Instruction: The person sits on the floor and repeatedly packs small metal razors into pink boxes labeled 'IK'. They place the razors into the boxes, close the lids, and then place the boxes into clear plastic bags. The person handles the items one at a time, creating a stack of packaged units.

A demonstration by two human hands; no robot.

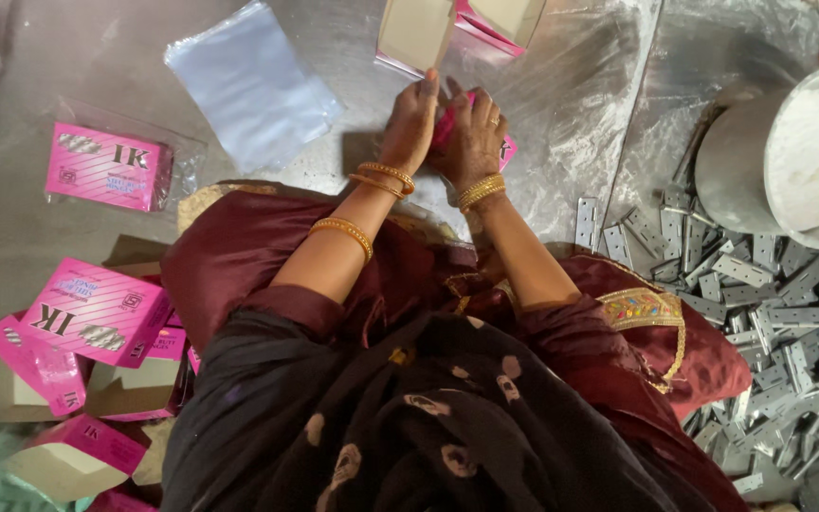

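— What are you sitting on?

— A grey floor (68,57) under plastic sheeting. Metal hinges (760,303) are heaped at my right, pink boxes (97,313) at my left.

— And your hands?

— My left hand (411,123) and right hand (471,133) are both closed around a small pink box (504,150) on the floor just beyond my knees.

— Anything unclear?

— My fingers hide most of it. The white bucket (798,152) is cut off at the right.

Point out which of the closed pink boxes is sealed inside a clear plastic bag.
The pink box lying alone at upper left: a clear plastic bag wraps it, its edge showing around the box. The pink boxes in the lower-left pile are bare.
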